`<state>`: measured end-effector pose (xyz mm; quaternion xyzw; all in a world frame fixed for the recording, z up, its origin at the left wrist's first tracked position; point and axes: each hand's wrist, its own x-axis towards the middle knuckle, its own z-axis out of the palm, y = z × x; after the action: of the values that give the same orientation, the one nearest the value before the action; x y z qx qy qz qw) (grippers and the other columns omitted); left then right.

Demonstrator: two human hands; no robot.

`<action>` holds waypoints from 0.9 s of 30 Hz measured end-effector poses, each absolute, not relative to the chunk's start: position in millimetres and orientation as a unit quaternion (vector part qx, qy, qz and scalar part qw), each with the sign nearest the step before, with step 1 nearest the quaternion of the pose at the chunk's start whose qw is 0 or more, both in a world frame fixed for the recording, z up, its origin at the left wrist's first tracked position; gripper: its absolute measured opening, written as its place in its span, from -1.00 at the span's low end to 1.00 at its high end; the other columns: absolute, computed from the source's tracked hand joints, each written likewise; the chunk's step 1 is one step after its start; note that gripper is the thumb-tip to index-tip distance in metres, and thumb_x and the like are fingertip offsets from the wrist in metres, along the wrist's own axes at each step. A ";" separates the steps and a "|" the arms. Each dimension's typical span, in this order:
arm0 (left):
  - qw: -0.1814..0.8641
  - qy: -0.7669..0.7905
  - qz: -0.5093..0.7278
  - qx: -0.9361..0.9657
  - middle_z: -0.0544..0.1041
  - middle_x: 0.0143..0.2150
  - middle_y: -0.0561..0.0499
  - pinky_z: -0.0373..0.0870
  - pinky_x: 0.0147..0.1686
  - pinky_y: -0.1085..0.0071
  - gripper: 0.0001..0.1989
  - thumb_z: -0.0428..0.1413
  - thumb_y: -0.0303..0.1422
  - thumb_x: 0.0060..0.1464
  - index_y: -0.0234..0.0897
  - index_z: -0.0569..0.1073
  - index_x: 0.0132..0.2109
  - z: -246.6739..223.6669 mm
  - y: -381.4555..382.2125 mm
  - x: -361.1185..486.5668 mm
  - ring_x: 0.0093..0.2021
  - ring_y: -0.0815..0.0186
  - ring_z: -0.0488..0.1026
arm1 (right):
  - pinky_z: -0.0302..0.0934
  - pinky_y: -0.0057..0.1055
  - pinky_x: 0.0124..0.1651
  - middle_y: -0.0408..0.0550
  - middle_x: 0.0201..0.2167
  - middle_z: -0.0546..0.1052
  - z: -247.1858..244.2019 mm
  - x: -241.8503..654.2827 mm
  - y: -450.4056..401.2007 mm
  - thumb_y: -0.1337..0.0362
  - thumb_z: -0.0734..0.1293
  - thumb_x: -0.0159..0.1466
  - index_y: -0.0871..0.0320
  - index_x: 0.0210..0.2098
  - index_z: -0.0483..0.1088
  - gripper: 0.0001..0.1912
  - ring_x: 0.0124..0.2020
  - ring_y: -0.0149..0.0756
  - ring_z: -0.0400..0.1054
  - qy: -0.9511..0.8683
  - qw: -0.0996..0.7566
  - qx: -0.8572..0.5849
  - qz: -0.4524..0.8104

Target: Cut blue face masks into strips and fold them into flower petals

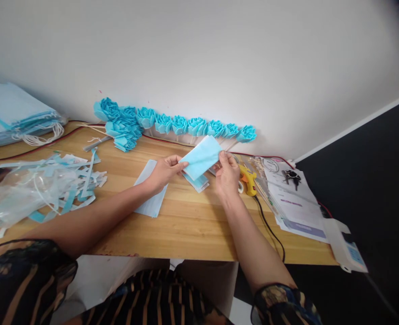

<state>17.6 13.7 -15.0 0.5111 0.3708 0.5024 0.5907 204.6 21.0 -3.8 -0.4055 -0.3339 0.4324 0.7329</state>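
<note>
A light blue folded sheet, apparently face-mask fabric, is held above the table between my two hands. My left hand pinches its lower left edge between thumb and fingers. At its right edge, my right hand grips it, thumb on top. Below the held sheet lies a small stack of blue and white strips, partly covered by it. A pale blue flat sheet rests on the table under my left wrist, which hides part of it.
Blue fabric flowers line the wall. At left are a stack of blue masks and a plastic bag with fabric scraps. A yellow glue gun, papers, keys and a white box are at right.
</note>
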 end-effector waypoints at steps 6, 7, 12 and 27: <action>0.552 0.363 0.575 0.483 0.50 -0.40 0.08 0.39 -0.35 0.42 -0.65 0.33 -0.13 -0.07 -0.28 0.44 -0.29 -18.3 23.4 12.3 -0.44 0.39 0.43 | 0.19 -0.51 -0.46 -0.24 -0.46 0.47 -2.3 202.7 16.9 0.06 0.52 0.02 0.09 -0.36 0.44 -0.69 -0.52 -0.50 0.24 -0.417 0.682 -0.441 0.408; 0.543 0.365 0.582 0.483 0.49 -0.41 0.09 0.38 -0.36 0.43 -0.66 0.32 -0.13 -0.07 -0.28 0.45 -0.30 -18.0 25.6 10.9 -0.44 0.40 0.42 | 0.20 -0.51 -0.45 -0.23 -0.44 0.47 -2.0 202.7 16.5 0.08 0.51 0.02 0.09 -0.34 0.46 -0.70 -0.50 -0.49 0.25 -0.429 0.674 -0.443 0.406; 0.461 0.394 0.610 0.510 0.50 -0.44 0.06 0.35 -0.34 0.42 -0.73 0.31 -0.18 -0.05 -0.29 0.49 -0.40 -11.4 35.0 2.4 -0.40 0.36 0.41 | 0.26 -0.48 -0.39 -0.17 -0.36 0.54 -2.4 206.7 17.2 0.13 0.47 0.06 0.09 -0.28 0.51 -0.74 -0.39 -0.42 0.32 -0.492 0.637 -0.452 0.385; 0.448 0.393 0.609 0.524 0.61 -0.28 -0.07 0.42 -0.22 0.37 -0.60 0.25 0.00 0.02 -0.30 0.58 -0.31 -3.0 33.1 -2.4 -0.22 0.21 0.55 | 0.39 -0.41 -0.31 -0.21 -0.56 0.57 -4.3 209.8 18.2 0.24 0.42 0.09 0.12 -0.30 0.55 -0.83 -0.50 -0.39 0.47 -0.475 0.576 -0.477 0.464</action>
<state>-2.4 33.1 -3.0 0.5238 0.3933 0.6087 0.4477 209.8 18.2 -4.3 -0.4774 -0.4749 0.4640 0.5755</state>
